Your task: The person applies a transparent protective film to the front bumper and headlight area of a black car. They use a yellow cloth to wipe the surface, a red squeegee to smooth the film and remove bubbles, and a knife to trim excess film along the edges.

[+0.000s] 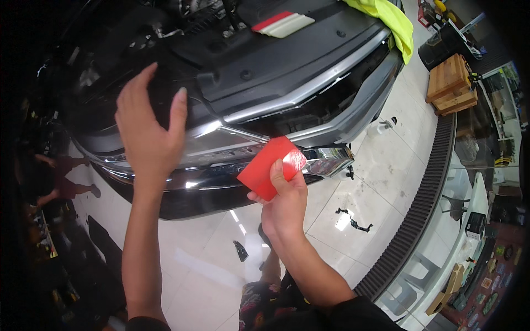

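Holding the red sheet-like piece point(264, 170) near frame centre: right hand point(285, 197) pinches its lower right edge, thumb on the face, fingers behind. Left hand point(144, 124), left of centre, is spread with thumb apart, nothing in its grip; can't tell if it touches the car. Progress, my read: red piece is picked up, one corner glossy and wrinkled-looking, but nothing shows it fixed to any surface; can't tell if it touches the bodywork behind it. Engine bay point(210, 22) at top left is exposed, chrome strip point(262, 112) is on the car, dark opening below it uncovered, so the front end looks unfinished. How much is left: can't judge beyond that. Around: floor at lower centre has a black fragment point(240, 251), and right of it a thin black bracket-like part point(354, 220); origin unclear, both are underfoot hazards. Red-and-white block point(282, 24) lies on the dark cover at top centre; yellow-green cloth point(393, 26) drapes over the car's edge at top right. A dark slatted strip point(415, 243) curves down the right side, with a wooden crate point(451, 83) above it, upper right. Another person's leg point(80, 188) shows far left, well apart from the hands. Nothing visibly blocks the red piece except the right hand's own fingers.
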{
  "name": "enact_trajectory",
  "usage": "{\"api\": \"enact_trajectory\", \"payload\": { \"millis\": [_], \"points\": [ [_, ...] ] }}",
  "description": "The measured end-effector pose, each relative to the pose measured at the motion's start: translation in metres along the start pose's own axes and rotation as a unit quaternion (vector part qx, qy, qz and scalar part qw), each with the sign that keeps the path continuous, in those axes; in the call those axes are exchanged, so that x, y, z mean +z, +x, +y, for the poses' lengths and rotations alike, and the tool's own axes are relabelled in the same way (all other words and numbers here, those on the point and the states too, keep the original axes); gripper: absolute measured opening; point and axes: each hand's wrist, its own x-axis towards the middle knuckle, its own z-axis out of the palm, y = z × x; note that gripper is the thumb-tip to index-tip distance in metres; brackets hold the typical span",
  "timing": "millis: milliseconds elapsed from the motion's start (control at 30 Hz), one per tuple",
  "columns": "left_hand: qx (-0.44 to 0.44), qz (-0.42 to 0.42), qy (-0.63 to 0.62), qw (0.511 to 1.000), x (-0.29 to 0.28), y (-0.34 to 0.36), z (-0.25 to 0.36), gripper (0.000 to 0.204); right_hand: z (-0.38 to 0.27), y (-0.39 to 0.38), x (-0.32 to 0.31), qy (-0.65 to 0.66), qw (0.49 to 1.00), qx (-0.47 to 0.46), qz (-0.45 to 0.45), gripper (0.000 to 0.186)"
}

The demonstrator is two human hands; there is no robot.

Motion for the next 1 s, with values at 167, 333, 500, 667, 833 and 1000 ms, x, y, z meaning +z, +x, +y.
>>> {"api": "enact_trajectory", "payload": {
  "millis": [167,333,500,667,833,1000],
  "points": [
    [0.000,0.000,0.007,1.000,-0.004,0.002,0.002,0.057,-0.013,-0.005,0.007,0.038,0.998,0.042,-0.013,0.033],
    [-0.004,-0.002,-0.013,1.000,-0.004,0.002,-0.001,0.057,-0.011,-0.010,0.003,0.029,0.999,0.033,-0.027,0.033],
    [-0.006,0.003,-0.016,1.000,-0.006,0.002,0.001,0.053,-0.021,-0.018,-0.043,-0.034,0.996,0.066,-0.057,0.036],
    [-0.008,0.017,-0.041,0.999,-0.005,0.001,-0.001,0.046,-0.053,-0.032,-0.055,-0.149,0.981,0.019,-0.122,0.037],
    [0.005,0.030,-0.038,0.999,-0.004,0.000,-0.004,0.037,-0.097,-0.084,-0.059,-0.380,0.787,-0.344,-0.342,0.019],
    [0.008,0.052,-0.033,0.998,-0.003,-0.002,-0.009,0.032,-0.149,-0.138,-0.036,-0.395,0.706,-0.381,-0.447,0.017]
  ]
}}
